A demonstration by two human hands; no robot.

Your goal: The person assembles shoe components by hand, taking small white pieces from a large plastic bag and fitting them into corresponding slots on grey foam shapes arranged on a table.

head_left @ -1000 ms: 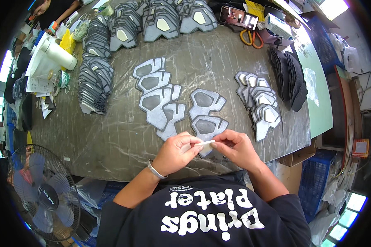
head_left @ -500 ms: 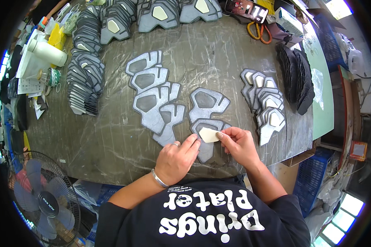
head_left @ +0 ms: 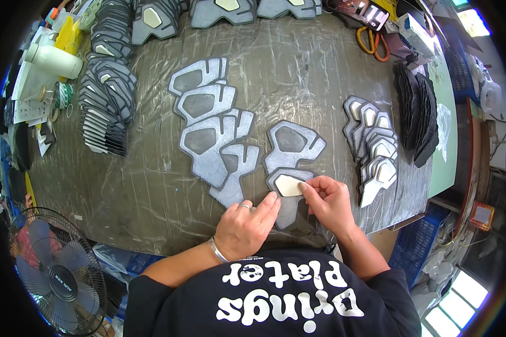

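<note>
A cream five-sided patch lies over the recessed panel of the nearest grey shaped piece. My right hand is closed, pinching the patch's right edge between thumb and index finger. The fingertips of my left hand rest at the left edge of that same grey piece, fingers stretched out and its thumb hidden. Just beyond it, partly overlapped, is another grey piece with a bare dark recess. To the left, several similar grey pieces overlap in a column, their recesses also bare.
At right is a row of grey pieces with cream patches, beside stacked black pieces. Long stacks of grey pieces line the left. Orange-handled scissors and a phone lie far right; a white bottle lies far left.
The cream patch has moved from a tilt across the recess to sit more squarely over it, still in my right hand's pinch. The whole view has shifted slightly.
</note>
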